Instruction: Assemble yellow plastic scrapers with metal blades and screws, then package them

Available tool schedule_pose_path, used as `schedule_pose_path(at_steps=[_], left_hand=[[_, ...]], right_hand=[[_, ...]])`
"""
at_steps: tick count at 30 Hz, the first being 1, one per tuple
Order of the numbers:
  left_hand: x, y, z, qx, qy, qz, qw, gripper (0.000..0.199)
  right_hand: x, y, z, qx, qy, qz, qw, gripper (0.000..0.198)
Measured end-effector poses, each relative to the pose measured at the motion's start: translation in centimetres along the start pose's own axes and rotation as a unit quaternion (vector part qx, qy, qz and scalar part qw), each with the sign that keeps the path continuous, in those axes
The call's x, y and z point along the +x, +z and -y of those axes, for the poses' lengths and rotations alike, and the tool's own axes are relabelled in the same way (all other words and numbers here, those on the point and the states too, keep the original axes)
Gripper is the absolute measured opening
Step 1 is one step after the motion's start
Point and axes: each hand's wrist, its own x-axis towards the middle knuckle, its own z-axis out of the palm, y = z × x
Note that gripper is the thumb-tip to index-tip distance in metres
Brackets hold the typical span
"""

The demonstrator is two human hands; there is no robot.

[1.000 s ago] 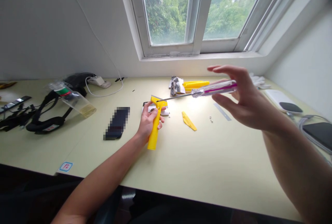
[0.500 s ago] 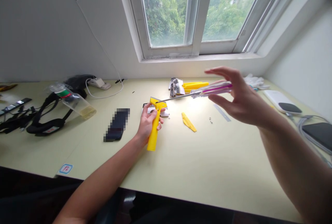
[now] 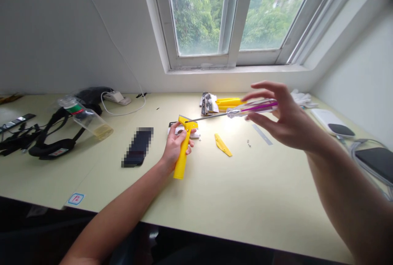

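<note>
My left hand [image 3: 170,146] is closed around a yellow scraper [image 3: 181,158], its broad head pointing away and its handle toward me. With my right hand [image 3: 290,123] I hold a screwdriver [image 3: 253,108] by its clear and purple handle, fingers and thumb on opposite sides. The screwdriver's metal shaft slopes down to the left, its tip meeting the scraper head at a screw spot. A loose yellow cover piece [image 3: 222,145] lies on the table between my hands. To its right are small screws [image 3: 249,143] and a flat metal blade [image 3: 262,134].
Behind the scraper lies a small blade pack [image 3: 194,133], partly hidden. Packaged yellow scrapers [image 3: 227,103] lie near the window. A phone [image 3: 138,147], a plastic bottle [image 3: 92,123] and a black head strap [image 3: 52,148] occupy the left. Cables and a white device [image 3: 331,122] sit right.
My right fingers have shifted slightly around the screwdriver handle, and the hand sits a little farther right. The left hand and scraper stay nearly still, with the tip still on the scraper head.
</note>
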Motion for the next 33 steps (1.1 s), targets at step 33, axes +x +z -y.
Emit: schedule_pose_path(at_steps=[33], left_hand=[[-0.17,0.09,-0.07,0.015,0.005,-0.005,1.000,0.045]], right_hand=[[-0.05,0.66,0.47,-0.024,0.035,-0.066,0.997,0.036]])
